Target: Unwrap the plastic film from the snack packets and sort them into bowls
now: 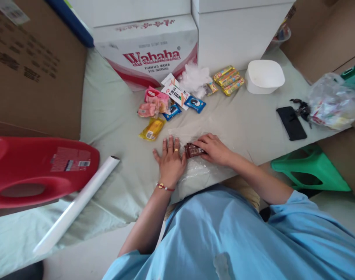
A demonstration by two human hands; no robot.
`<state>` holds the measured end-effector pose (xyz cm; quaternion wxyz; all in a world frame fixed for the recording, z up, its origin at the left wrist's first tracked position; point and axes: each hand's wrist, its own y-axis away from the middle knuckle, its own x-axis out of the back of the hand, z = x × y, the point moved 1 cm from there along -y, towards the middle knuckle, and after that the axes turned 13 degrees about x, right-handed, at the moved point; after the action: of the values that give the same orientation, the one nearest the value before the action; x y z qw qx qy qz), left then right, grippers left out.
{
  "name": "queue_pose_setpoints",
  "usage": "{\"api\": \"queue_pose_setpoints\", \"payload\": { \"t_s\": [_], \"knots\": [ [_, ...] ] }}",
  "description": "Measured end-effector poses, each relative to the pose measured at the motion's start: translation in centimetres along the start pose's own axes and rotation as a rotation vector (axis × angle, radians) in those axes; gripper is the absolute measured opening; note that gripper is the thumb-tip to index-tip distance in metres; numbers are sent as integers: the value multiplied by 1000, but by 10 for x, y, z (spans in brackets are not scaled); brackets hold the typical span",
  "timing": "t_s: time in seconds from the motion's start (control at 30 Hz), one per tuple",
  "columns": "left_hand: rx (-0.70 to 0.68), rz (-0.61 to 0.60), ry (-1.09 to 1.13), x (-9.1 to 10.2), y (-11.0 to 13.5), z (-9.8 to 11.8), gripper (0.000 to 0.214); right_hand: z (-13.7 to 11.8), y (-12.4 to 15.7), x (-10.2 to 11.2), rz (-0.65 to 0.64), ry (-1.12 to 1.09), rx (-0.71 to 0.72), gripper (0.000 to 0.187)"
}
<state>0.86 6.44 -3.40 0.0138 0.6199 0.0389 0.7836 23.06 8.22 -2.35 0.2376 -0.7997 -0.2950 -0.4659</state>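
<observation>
My left hand (170, 161) lies flat with fingers spread on the cloth, along the left edge of a clear plastic bag (196, 171). In my right hand (215, 149) is a small brown snack packet (192, 151), its left part showing past my fingers. The packet is over the clear bag. Beyond my left hand lies a yellow snack packet (152, 129). Farther back is a loose pile with a pink packet (155, 97), a blue packet (195, 104), a white packet (175, 91) and crumpled white plastic (195, 77).
Yellow wrapped sticks (228, 79) and a white tub (264, 76) stand near the back boxes. At right are a black phone (291, 123), keys (303, 109) and a filled plastic bag (330, 103). A red jug (43, 171) and white roll (78, 204) lie at left.
</observation>
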Motion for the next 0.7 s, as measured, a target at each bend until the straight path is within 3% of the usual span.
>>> {"api": "queue_pose_setpoints", "payload": {
  "t_s": [0.37, 0.7],
  "knots": [
    [19, -1, -30, 5, 4, -20, 60, -5, -2, 8, -16, 29, -67, 59],
    [48, 14, -23, 1, 6, -25, 68, -5, -4, 9, -14, 69, 40, 49]
  ]
}}
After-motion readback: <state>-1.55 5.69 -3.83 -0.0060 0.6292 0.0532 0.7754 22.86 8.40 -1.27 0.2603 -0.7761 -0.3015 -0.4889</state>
